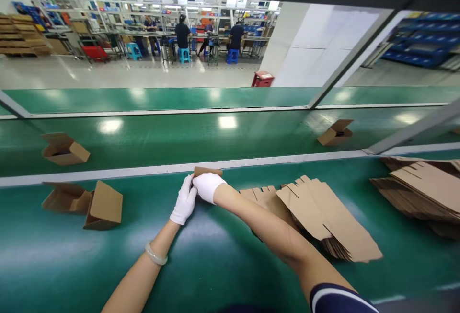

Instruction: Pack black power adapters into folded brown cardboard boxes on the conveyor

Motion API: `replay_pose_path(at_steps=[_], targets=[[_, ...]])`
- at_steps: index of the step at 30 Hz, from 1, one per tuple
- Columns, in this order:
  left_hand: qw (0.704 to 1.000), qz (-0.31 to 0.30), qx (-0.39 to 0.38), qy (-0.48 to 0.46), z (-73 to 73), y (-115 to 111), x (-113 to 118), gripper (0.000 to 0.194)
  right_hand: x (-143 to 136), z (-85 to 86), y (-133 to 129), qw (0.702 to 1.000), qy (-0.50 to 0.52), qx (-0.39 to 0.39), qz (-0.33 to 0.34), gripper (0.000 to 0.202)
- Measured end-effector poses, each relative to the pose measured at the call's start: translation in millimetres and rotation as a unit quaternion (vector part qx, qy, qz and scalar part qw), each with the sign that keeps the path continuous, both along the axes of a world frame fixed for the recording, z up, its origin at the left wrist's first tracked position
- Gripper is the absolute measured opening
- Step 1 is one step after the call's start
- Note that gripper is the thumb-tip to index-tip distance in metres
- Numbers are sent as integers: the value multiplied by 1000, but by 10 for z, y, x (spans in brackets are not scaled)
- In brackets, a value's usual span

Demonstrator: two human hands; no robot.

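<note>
Both hands wear white gloves and meet at a brown cardboard box by the far edge of the green work surface. Only its top strip shows above the gloves; the rest of it is hidden. My left hand presses against its left side with fingers together. Over its near side, my right hand is curled, its fingertips partly out of sight. To the right, partly behind my right forearm, lies a stack of flat cardboard blanks. Two folded open boxes, one a cardboard box, stand to the left.
Beyond a white rail runs a green belt carrying an open box at left and another open carton at right. More flat blanks lie far right. A metal post slants there. People sit at distant benches.
</note>
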State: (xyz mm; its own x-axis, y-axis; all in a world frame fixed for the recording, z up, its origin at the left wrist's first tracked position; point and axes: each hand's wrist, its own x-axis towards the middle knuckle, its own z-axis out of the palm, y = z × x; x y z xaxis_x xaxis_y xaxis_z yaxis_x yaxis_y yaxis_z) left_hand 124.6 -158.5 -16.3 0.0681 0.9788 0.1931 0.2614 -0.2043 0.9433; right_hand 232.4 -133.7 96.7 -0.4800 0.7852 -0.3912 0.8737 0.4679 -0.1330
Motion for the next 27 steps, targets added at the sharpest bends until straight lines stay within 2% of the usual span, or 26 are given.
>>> replay_pose_path(at_steps=[3, 5, 7, 9, 11, 13, 15, 17, 20, 22, 24, 25, 27], targets=[[998, 55, 15, 31, -103, 66, 17, 38, 447, 20, -304, 991, 114, 72, -7, 28], [994, 99, 29, 26, -132, 210, 9, 39, 863, 30, -500, 979, 145, 128, -68, 28], [988, 144, 44, 16, -100, 459, 6, 41, 1327, 51, -601, 953, 93, 195, -211, 30], [980, 192, 54, 18, -14, 791, 26, 42, 1780, 73, -584, 910, -2, 221, -350, 35], [972, 224, 54, 37, 92, 1147, 73, 42, 2159, 71, -487, 866, -97, 198, -449, 42], [970, 230, 46, 60, 180, 1458, 132, 41, 2429, 41, -372, 840, -139, 157, -500, 44], [971, 223, 38, 72, 228, 1675, 173, 40, 2594, -2, -288, 833, -136, 121, -523, 40], [973, 217, 35, 74, 236, 1782, 175, 38, 2685, -31, -265, 833, -114, 108, -531, 35], [968, 235, 46, 81, 233, 1734, 129, 40, 2748, -2, -341, 830, -67, 131, -537, 30], [955, 274, 77, 79, 262, 1561, 137, 47, 2732, 67, -439, 826, -17, 158, -541, 26], [949, 289, 116, 51, 325, 1285, 238, 50, 2624, 158, -544, 824, 56, 192, -531, 24], [956, 263, 126, 23, 367, 1118, 329, 46, 2526, 206, -592, 820, 98, 215, -521, 24], [984, 140, 102, -45, 465, 757, 567, 38, 2246, 291, -672, 801, 199, 275, -493, 24]])
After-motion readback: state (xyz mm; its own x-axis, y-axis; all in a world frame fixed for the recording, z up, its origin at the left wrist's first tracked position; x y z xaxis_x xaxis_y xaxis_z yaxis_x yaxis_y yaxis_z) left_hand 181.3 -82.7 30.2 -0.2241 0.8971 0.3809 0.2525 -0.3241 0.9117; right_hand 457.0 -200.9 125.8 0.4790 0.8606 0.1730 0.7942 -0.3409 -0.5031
